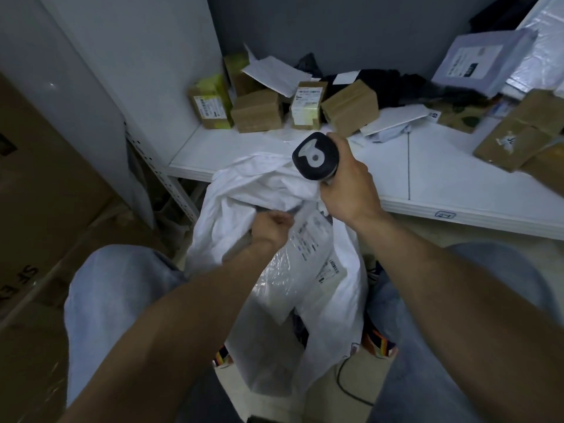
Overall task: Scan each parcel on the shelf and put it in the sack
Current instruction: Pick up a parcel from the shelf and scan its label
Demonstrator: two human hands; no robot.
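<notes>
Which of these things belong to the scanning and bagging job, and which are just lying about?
Job: scanner in the right hand; sack, gripped by the left hand; parcel in the sack; small boxes on the shelf.
Lying about: big cartons at left; black cable on the floor.

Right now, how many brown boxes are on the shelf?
7: five boxes grouped at the shelf's back left, two at its right edge. Others may be hidden.
</notes>
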